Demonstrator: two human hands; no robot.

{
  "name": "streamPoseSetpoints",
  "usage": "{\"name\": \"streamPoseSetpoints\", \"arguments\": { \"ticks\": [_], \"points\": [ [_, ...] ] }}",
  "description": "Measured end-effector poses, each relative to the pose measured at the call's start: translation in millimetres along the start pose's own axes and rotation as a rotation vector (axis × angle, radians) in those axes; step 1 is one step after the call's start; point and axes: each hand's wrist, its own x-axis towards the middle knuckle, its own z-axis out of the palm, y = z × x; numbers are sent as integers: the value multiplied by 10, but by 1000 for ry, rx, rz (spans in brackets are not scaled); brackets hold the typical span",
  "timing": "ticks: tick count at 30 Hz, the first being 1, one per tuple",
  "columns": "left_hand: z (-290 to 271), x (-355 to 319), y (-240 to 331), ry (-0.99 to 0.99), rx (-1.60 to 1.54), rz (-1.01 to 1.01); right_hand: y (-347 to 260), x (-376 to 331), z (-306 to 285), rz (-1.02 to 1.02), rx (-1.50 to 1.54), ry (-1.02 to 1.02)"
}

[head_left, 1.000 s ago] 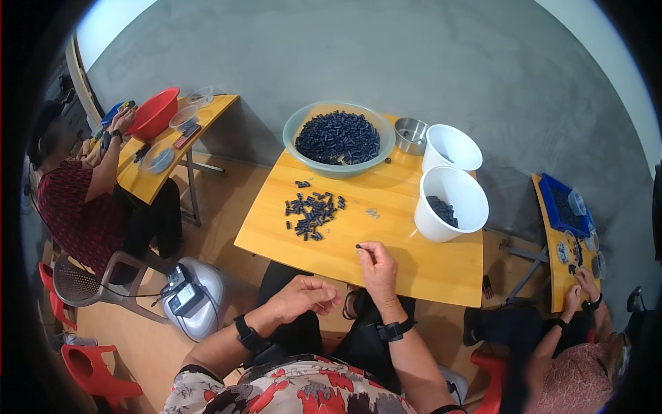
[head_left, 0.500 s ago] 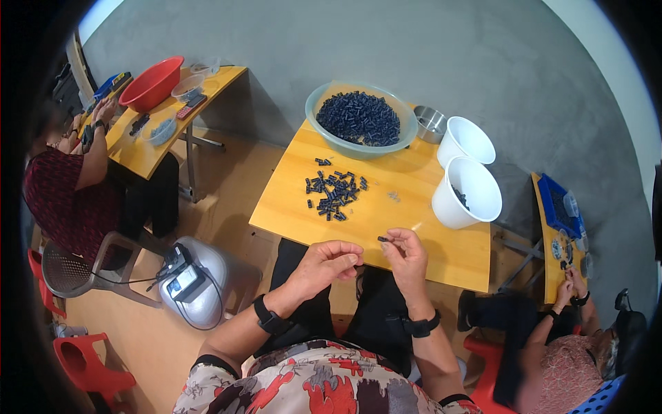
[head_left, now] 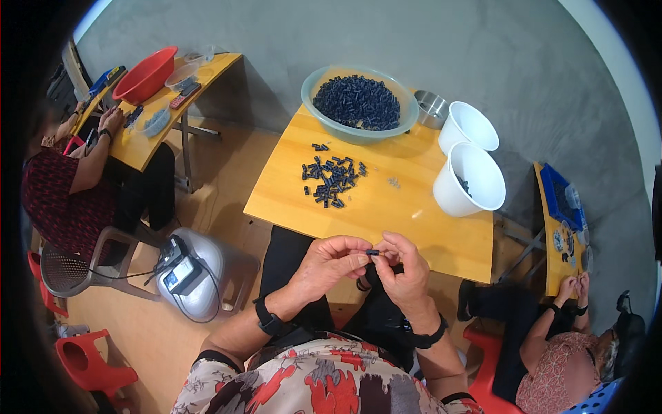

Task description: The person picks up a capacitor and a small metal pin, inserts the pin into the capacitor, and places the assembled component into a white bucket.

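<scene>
Both hands meet over the lap at the table's (head_left: 414, 228) near edge, the left hand (head_left: 331, 265) and right hand (head_left: 403, 272) pinching a small dark piece (head_left: 373, 252) between fingertips. A loose pile of pieces (head_left: 331, 181) lies mid-table, a full bowl (head_left: 358, 103) at the far edge, two white buckets (head_left: 469, 179) at the right corner, on a wooden floor by a grey wall
</scene>
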Motion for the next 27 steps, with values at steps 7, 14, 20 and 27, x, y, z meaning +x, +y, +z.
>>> {"name": "streamPoseSetpoints", "arguments": {
  "ticks": [7, 14, 20, 27],
  "points": [
    [-44, -48, -71, -17, 48, 88, 3, -75, 1, 16, -63, -93],
    [-189, -138, -81, -37, 200, -43, -104, 25, 37, -185, -256, -282],
    [-365, -137, -196, -26, 94, -140, -29, 69, 181, -266, -266, -339],
    [-559, -88, -368, 53, -143, -183, 285, 383, 165, 202, -154, -501]
  ]
}}
